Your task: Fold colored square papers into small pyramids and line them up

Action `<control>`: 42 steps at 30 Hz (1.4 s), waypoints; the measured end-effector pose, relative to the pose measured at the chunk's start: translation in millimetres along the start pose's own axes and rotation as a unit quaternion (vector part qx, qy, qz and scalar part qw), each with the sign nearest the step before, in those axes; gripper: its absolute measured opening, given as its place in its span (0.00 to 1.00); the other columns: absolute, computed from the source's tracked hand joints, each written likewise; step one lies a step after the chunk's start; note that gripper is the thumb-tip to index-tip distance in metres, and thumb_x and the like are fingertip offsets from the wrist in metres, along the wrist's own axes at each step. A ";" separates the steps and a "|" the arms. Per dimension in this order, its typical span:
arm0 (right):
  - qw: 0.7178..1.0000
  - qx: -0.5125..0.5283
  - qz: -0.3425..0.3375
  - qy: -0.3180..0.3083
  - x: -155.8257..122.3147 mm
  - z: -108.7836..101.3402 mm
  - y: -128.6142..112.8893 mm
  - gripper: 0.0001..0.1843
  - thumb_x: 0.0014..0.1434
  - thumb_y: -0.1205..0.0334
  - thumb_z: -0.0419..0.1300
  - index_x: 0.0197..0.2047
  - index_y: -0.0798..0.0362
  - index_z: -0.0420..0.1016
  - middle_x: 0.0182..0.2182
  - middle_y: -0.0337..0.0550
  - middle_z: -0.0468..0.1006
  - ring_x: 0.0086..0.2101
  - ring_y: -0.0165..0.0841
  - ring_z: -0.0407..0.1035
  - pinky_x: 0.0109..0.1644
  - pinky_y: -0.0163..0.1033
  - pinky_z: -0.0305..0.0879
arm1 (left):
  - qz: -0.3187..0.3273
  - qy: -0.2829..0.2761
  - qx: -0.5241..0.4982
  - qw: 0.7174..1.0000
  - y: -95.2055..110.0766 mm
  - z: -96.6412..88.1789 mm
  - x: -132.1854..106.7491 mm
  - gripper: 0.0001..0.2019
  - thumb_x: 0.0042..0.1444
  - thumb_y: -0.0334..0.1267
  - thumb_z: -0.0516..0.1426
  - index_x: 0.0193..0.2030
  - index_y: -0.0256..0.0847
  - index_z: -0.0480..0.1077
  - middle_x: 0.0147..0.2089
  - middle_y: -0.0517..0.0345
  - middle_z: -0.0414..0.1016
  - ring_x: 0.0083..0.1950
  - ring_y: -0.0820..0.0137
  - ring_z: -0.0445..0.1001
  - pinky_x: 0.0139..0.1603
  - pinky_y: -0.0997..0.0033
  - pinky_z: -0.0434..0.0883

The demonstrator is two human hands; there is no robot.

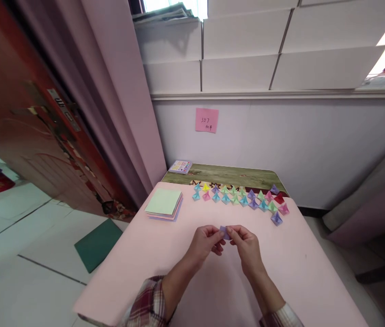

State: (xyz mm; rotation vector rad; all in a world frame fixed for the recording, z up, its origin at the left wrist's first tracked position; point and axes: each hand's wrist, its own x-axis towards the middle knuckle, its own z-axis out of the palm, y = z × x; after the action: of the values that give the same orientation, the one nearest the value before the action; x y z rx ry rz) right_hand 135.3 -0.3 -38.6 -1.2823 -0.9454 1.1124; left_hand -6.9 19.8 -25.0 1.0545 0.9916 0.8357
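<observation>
Both hands are held above the near centre of the pink-covered counter (178, 259). The left hand (206, 243) and the right hand (247, 247) meet at a small purple folded paper piece (225, 232). Each grip is narrow, with fingertips pinched on one side of the piece: the left hand on its left edge, the right hand on its right edge. The piece is held between the hands, just above the counter surface.

A stack of square coloured paper sheets (164, 203), light green on top, lies at the far left. Rows of small folded paper shapes in mixed colours (243, 198) lie along the far edge. A pink sticky note (207, 120) is fixed to the wall beyond.
</observation>
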 end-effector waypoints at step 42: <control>0.997 0.003 -0.061 -0.056 -21.5 -20.1 78.9 0.22 0.57 0.49 0.59 0.51 0.52 0.71 0.33 0.41 0.76 0.33 0.33 0.71 0.40 0.38 0.68 | 0.135 0.036 -0.086 0.987 -83.8 -0.5 -1.7 0.18 0.40 0.36 0.68 0.39 0.37 0.71 0.36 0.55 0.76 0.38 0.68 0.75 0.44 0.67 0.71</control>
State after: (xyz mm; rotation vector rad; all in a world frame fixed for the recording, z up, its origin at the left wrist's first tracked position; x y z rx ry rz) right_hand 142.2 -29.1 -117.4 -1.1509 -1.0896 1.0990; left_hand -0.8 -5.7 -104.6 1.0284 0.8298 1.1663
